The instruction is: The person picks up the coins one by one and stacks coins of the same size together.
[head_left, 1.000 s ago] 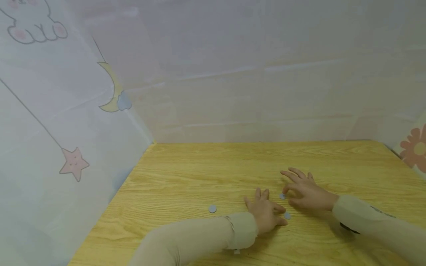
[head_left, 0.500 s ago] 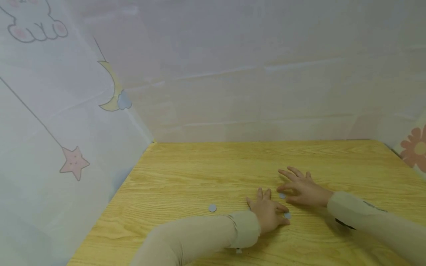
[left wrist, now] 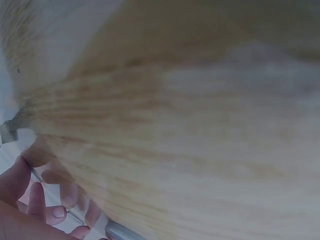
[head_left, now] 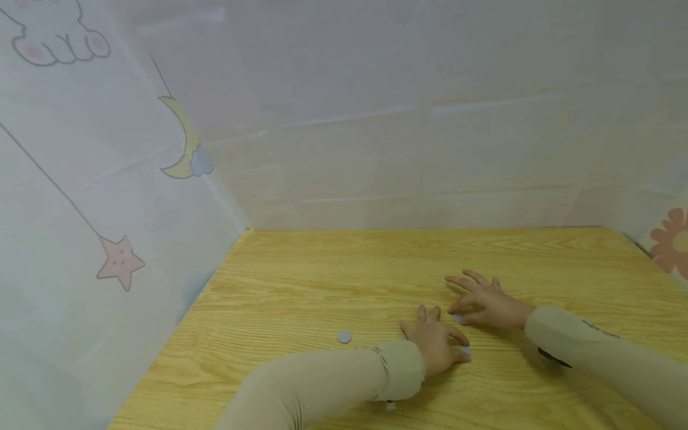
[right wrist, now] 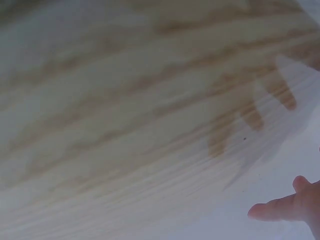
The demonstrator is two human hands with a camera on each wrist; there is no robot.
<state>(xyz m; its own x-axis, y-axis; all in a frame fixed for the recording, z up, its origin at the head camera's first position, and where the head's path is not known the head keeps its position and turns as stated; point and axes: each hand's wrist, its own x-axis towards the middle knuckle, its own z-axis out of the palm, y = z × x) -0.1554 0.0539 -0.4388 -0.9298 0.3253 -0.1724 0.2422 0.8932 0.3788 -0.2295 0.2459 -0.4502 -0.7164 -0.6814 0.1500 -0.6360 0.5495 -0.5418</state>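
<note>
Several small flat grey discs lie on the wooden table. My left hand (head_left: 438, 346) is on the near disc (head_left: 466, 350), its thumb and index finger at the disc's opposite edges, the other fingers spread on the wood. My right hand (head_left: 491, 304) reaches in from the right, thumb and index finger closed about a second disc (head_left: 457, 318), which they partly cover; its other fingers are raised. Apart to the left lies another disc (head_left: 344, 337). A sliver of one more disc (head_left: 405, 338) peeks out beside the left hand. Fingers (left wrist: 35, 200) show at the left wrist view's lower left.
The yellow wood-grain table (head_left: 322, 269) meets a pale cloth backdrop (head_left: 376, 119) at its back and sides. A moon (head_left: 185, 143), a star (head_left: 120, 263) and a flower (head_left: 674, 239) are printed on it. A small pale tab (head_left: 390, 405) shows below the left cuff.
My right hand has shifted left, its thumb and index finger closing about its disc. The left hand has edged right, thumb and index finger coming further over the near disc. The left disc stays put.
</note>
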